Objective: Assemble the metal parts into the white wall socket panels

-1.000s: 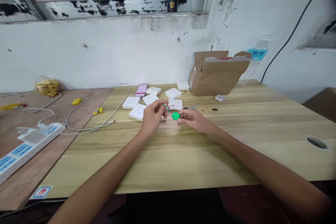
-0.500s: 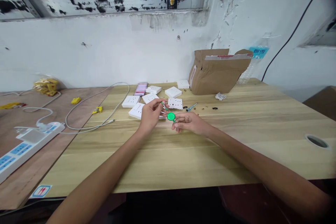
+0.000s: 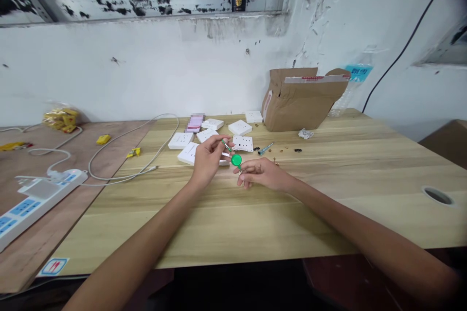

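Between my hands, above the table, is a green badge reel with a round disc and a clip at its upper end. My left hand pinches it by the clip end. The fingers of my right hand close on the small metal piece below the disc. Several white socket panels lie just behind my left hand, among them a square plate with holes. A small blue-handled screwdriver rests to the right of that plate, near small dark and brass-coloured bits.
An open cardboard box stands against the wall at the back right. Over on the left are a white power strip, a looped white cable and yellow pieces in a bag. A round cable hole pierces the table at right.
My right hand's fingers have shifted slightly around the lower end of the badge reel. The whole view has moved a little; otherwise the hold looks the same.
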Demonstrator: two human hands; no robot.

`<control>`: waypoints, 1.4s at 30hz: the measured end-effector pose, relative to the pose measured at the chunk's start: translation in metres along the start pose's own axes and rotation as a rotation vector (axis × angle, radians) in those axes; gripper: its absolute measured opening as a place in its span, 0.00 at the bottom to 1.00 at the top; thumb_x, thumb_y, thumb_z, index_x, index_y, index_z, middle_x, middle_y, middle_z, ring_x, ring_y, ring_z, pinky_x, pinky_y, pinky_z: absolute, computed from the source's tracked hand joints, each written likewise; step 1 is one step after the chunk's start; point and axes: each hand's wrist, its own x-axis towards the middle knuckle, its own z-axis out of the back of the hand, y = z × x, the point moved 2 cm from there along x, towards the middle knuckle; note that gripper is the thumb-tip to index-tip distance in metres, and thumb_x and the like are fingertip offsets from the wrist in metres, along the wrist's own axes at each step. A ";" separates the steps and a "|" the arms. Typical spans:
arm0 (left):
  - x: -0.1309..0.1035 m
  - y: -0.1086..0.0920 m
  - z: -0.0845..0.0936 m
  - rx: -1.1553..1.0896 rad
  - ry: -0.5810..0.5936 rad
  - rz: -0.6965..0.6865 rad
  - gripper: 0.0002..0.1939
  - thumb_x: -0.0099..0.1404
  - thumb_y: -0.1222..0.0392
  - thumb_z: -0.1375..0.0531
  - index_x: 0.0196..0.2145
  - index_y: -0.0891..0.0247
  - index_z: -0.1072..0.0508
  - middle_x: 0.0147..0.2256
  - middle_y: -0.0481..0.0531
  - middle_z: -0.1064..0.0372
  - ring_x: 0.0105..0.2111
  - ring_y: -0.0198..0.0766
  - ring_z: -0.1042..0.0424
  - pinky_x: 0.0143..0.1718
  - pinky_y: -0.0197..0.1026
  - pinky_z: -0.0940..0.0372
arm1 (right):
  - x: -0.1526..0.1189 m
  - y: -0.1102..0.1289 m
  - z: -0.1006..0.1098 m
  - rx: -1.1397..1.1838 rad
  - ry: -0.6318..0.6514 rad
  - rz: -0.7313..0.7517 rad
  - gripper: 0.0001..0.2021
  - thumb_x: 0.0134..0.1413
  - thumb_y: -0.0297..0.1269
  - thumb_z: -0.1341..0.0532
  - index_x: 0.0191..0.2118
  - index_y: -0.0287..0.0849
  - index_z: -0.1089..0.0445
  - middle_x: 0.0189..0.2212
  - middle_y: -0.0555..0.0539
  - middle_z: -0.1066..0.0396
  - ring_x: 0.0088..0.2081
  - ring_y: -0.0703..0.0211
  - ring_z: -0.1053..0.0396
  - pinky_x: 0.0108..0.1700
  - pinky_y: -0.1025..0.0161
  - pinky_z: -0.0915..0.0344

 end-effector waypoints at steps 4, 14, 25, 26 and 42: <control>0.006 0.008 0.006 -0.017 -0.026 -0.010 0.23 0.71 0.40 0.30 0.50 0.63 0.18 0.43 0.57 0.16 0.35 0.41 0.17 0.36 0.44 0.17 | 0.002 -0.001 0.003 -0.086 -0.072 0.044 0.21 0.68 0.54 0.29 0.55 0.43 0.17 0.40 0.43 0.13 0.32 0.58 0.19 0.36 0.61 0.24; 0.010 0.010 0.008 -0.069 0.055 0.034 0.25 0.70 0.38 0.30 0.51 0.62 0.19 0.43 0.58 0.16 0.38 0.45 0.15 0.39 0.47 0.18 | -0.001 0.005 0.003 -0.258 -0.181 0.154 0.15 0.70 0.49 0.32 0.54 0.46 0.18 0.39 0.46 0.13 0.32 0.56 0.18 0.38 0.58 0.22; -0.001 0.007 -0.005 -0.080 0.023 0.064 0.21 0.72 0.40 0.31 0.49 0.61 0.19 0.40 0.56 0.17 0.39 0.44 0.16 0.37 0.44 0.19 | 0.002 0.017 -0.004 -0.117 -0.157 0.131 0.19 0.68 0.56 0.31 0.37 0.45 0.22 0.32 0.48 0.19 0.31 0.59 0.25 0.36 0.61 0.28; -0.002 0.006 -0.006 -0.079 0.020 0.065 0.21 0.73 0.40 0.31 0.49 0.62 0.19 0.40 0.56 0.17 0.38 0.44 0.16 0.36 0.44 0.19 | 0.001 0.017 -0.004 -0.129 -0.154 0.140 0.20 0.69 0.56 0.32 0.35 0.45 0.23 0.31 0.48 0.21 0.31 0.59 0.26 0.35 0.61 0.28; 0.005 0.001 0.003 -0.124 -0.108 0.052 0.24 0.68 0.37 0.27 0.47 0.60 0.16 0.39 0.54 0.18 0.37 0.42 0.18 0.36 0.43 0.20 | -0.004 0.020 0.003 -0.122 -0.266 0.141 0.13 0.67 0.50 0.30 0.43 0.46 0.15 0.32 0.48 0.19 0.31 0.60 0.27 0.33 0.63 0.30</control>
